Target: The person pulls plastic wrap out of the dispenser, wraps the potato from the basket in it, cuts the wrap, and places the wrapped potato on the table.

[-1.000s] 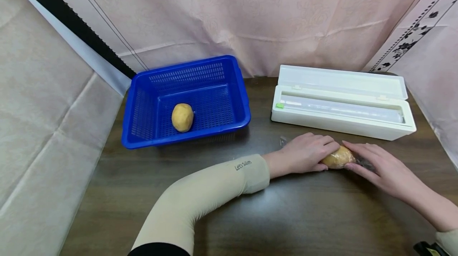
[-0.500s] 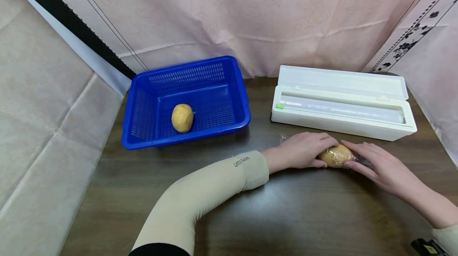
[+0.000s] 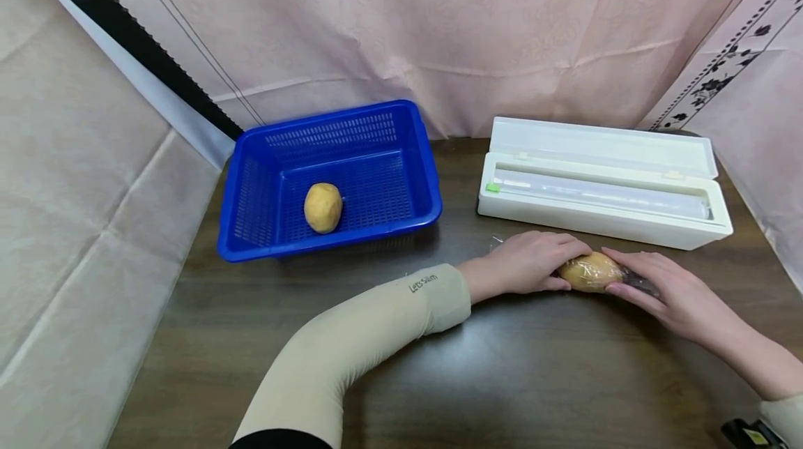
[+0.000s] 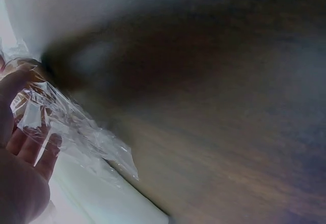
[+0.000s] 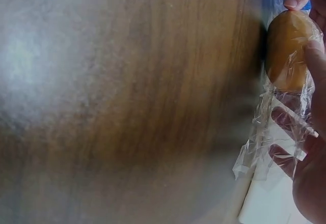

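A potato (image 3: 590,272) wrapped in clear plastic film lies on the table between both hands. My left hand (image 3: 533,262) grips its left end, thumb in front and fingers behind. At the other end, my right hand (image 3: 671,295) holds it between thumb and fingers. Loose crumpled plastic film (image 4: 84,124) trails from the potato past the left palm in the left wrist view. More plastic film (image 5: 260,142) hangs under the right hand in the right wrist view. Most of the left fingertips are hidden in the head view.
A blue plastic basket (image 3: 351,234) at the back left holds one bare potato (image 3: 323,208). Behind the hands stands a white box (image 3: 602,226) with its lid up and a film roll (image 3: 602,194) inside. Pink cloth (image 3: 439,31) hangs along the table's back.
The wrapped potato has shifted slightly left and shows more between the hands. Both hands keep nearly the same place and hold. The head view has moved a little.
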Motion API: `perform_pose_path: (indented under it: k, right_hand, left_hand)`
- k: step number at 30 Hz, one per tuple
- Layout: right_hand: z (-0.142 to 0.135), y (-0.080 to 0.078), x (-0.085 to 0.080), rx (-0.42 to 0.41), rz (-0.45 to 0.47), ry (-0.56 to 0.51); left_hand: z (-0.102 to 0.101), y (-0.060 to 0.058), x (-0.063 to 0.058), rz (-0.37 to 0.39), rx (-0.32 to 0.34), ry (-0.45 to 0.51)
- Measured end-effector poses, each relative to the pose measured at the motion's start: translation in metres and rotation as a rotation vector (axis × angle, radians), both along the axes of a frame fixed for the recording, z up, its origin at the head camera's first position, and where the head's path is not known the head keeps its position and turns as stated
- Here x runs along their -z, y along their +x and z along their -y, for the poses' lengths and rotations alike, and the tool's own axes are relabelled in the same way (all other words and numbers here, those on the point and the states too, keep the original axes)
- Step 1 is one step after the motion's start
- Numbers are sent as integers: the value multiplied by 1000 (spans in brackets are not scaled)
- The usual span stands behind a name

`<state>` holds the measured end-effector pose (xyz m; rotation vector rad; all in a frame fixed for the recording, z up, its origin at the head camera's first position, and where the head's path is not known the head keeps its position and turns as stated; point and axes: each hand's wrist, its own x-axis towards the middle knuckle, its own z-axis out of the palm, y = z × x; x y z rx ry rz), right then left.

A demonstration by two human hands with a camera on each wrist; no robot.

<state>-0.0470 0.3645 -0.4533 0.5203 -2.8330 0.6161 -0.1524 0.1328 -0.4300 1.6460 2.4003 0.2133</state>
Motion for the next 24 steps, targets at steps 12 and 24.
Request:
perform_pose_path:
  k: [12,24]
  right_hand:
    - [4,-6,-5,-19,0,-3]
    - [5,-7,-1,-31,-12,-18]
  left_hand:
    - [-1,17,-11,-202,-25,-29]
    - [2,21,2,-187,-44,-18]
